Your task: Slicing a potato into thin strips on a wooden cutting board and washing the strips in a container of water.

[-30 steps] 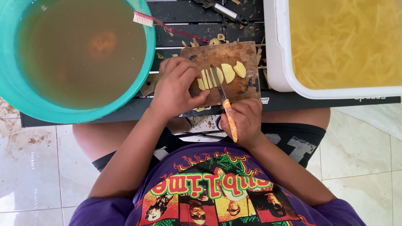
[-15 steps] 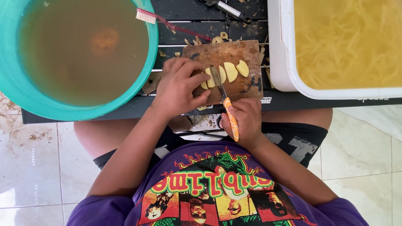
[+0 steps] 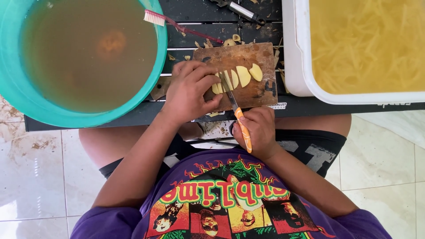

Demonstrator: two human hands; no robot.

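Observation:
My left hand (image 3: 190, 90) presses a peeled potato against a small wooden cutting board (image 3: 259, 90), most of the potato hidden under my fingers. A fan of pale yellow slices (image 3: 242, 75) lies on the board to the right of my fingertips. My right hand (image 3: 256, 132) grips the orange handle of a knife (image 3: 237, 113), and its blade points away from me into the potato, right beside my left fingertips. The board rests on a dark slatted table (image 3: 208, 31).
A teal basin (image 3: 155, 84) of murky brown water sits left of the board, with a pink toothbrush (image 3: 177, 25) on its rim. A white tub (image 3: 294, 66) holding yellow potato strips in water stands at right. A peeler (image 3: 241, 9) and peel scraps lie beyond the board. Tiled floor below.
The knife has stayed at the potato next to my left fingertips, shifting only slightly. Both hands keep their places and the fan of slices lies where it was.

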